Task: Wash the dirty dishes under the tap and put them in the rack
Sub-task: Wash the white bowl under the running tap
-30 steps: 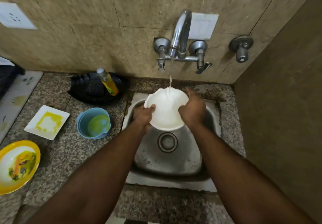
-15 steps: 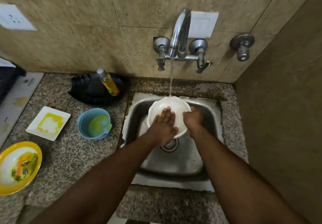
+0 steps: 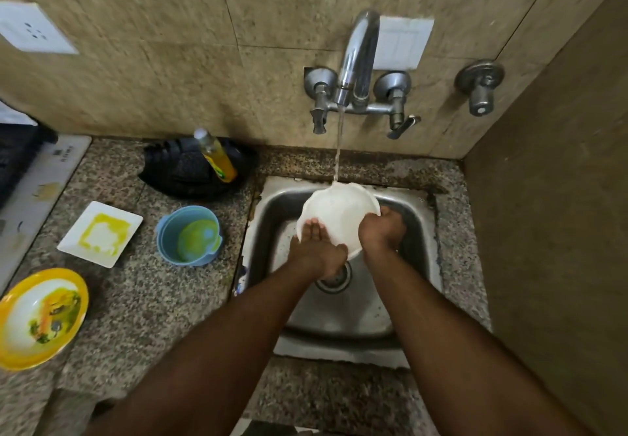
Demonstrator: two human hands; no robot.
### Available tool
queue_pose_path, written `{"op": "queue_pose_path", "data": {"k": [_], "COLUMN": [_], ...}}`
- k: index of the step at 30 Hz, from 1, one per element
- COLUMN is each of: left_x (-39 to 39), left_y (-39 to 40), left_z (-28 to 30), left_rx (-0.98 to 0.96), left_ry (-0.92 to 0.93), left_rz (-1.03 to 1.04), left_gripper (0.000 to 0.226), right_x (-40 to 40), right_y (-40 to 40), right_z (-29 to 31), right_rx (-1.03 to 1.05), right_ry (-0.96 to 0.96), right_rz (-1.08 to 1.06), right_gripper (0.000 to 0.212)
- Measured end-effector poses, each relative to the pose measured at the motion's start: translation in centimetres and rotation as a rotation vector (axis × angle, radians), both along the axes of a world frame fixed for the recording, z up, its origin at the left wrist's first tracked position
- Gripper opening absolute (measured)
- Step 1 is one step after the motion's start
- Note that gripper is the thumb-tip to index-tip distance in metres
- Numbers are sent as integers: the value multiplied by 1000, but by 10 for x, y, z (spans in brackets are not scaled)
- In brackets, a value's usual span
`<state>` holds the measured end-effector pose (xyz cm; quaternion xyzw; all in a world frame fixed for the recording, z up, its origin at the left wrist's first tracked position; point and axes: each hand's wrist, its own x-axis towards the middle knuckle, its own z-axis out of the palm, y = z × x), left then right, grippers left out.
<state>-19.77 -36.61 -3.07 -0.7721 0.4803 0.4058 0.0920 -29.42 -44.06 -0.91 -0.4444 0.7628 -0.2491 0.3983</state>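
A round white plastic bowl (image 3: pixel 339 215) with a wavy rim is tilted over the stainless steel sink (image 3: pixel 421 232), its far edge under the thin stream from the chrome wall tap (image 3: pixel 356 58). The right hand (image 3: pixel 382 228) grips the bowl's right rim, fingers clenched on it; the left hand (image 3: pixel 317 249) lies flat, fingers extended, on the bowl's near inner surface, apparently rubbing it. Washing looks to be at an early stage. Three soiled pieces wait on the speckled granite tabletop (image 3: pixel 136 299) to the left: a blue plastic cup (image 3: pixel 188 235) with green residue, a square white plate (image 3: pixel 100 233) smeared yellow, and a yellow-rimmed bowl (image 3: pixel 39 316) with food scraps. A yellow dish-soap bottle (image 3: pixel 217 159) stands in a black ridged tray (image 3: pixel 183 170) at the far wall, possibly the rack. No clean dish shows there.
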Motion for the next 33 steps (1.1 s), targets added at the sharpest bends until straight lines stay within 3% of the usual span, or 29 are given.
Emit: {"op": "queue_pose_path", "data": {"k": [4, 7, 9, 11, 13, 16, 18, 22, 26, 30, 33], "left_x": [11, 18, 18, 16, 14, 6, 6, 29, 42, 42, 44], "left_y": [-2, 1, 5, 11, 15, 14, 8, -11, -20, -27, -28], "left_z": [13, 16, 17, 21, 21, 24, 24, -6, -25, -21, -30], "left_rx": [-112, -301, -501, -669, -837, -980, -977, -680, -553, -561, -533], "left_ry": [109, 41, 16, 65, 139, 189, 171, 271, 113, 109, 271], "left_rz": [-57, -7, 149, 469, 711, 819, 930, 1221, 1049, 1027, 1107], "left_gripper": [61, 69, 58, 30, 51, 72, 62, 47, 27, 58, 71], "right_x": [0, 1, 1, 2, 5, 10, 12, 8, 2, -2, -5], "right_y": [-6, -3, 0, 3, 7, 14, 20, 33, 41, 42, 41], "right_z": [4, 9, 11, 11, 13, 17, 16, 17, 16, 16, 16], "right_rx": [21, 0, -26, -24, -43, -113, -148, -225, -242, -221, -205], "right_ry": [-76, -102, -124, -142, -163, -149, -133, -83, -59, -56, -60], "right_rz": [-113, -151, -173, -171, -160, -132, -121, -86, -34, -38, -48], "right_gripper": [37, 39, 40, 39, 36, 30, 31, 35, 35, 36, 36]}}
